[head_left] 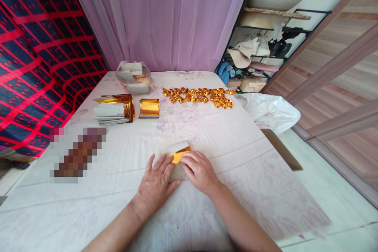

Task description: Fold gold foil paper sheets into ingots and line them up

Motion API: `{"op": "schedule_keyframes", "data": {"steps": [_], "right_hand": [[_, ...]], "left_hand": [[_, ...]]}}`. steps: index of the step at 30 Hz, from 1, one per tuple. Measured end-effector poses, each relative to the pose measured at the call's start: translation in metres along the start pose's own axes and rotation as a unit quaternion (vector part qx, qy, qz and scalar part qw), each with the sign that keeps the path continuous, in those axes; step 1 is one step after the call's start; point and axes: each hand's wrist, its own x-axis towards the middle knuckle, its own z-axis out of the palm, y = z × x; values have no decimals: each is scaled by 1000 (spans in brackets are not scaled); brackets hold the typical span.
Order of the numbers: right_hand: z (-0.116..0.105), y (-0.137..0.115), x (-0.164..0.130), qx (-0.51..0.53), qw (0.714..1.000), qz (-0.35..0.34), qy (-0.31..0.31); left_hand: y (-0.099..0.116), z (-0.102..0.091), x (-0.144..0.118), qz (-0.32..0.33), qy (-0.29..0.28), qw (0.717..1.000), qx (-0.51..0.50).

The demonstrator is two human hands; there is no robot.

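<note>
A table draped in pale floral cloth fills most of the frame. In the upper middle lies a row of finished gold folded pieces, a fair number done. In the upper left sits a stack of unfolded gold sheets, with a smaller gold bundle beside it and a clear plastic bag behind, so plenty seems left to fold. At lower centre both hands press one gold paper sheet flat on the cloth: the left hand lies open on it, the right hand curls its fingers over the fold, a piece only begun.
</note>
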Motion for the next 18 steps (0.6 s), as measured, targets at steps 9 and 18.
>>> {"op": "schedule_keyframes", "data": {"steps": [9,18], "right_hand": [[2,7,2,13,999,26,-33],[-2,12,8,8,998,12,-67]], "left_hand": [[6,-1,5,-10,-10,1000,-15],[-7,-10,33,10,-51,998,-44]]}}
